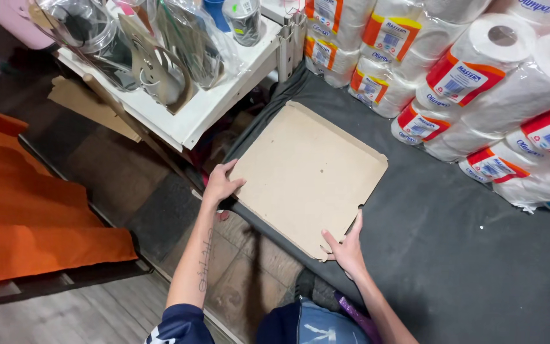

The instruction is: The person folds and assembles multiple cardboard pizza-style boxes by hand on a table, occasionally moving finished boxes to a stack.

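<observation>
Left hand [221, 183] grips the near-left corner of the flat square sheet of brown cardboard [307, 175], fingers curled over the edge and thumb on top; a closed pinch on the board. Right hand [348, 250] holds the near-right corner, fingers spread flat along the edge beside a small notch, thumb tucked under; whether it is pinching or only bracing I cannot tell for certain, but it is in contact. The cardboard lies flat on a dark grey cloth-covered surface [453, 255], turned cornerwise to the person, its far edge folded into a low lip.

Handling, as a judgement: light, thin, stiff enough to lift flat but likely to bow or crease if raised by one corner. Dry matte face, not slippery. Two-handed hold at opposite corners or mid-edges looks the safest; the notched edges could tear.

Left of scene: folded orange fabric [39, 210] on the floor, then grey wood-look flooring. Upper left: white shelf table [214, 105] carrying clear plastic bags [192, 38] that hold glass or clear plastic ware, contents hard to read, plus a loose brown cardboard cut-out [154, 67] leaning among them. More flat brown card lies beneath the shelf.

Right: stacked white paper rolls in clear wrap with orange and red labels [479, 76], packed several to a wrap, resting on the grey cloth well apart from the cardboard.
</observation>
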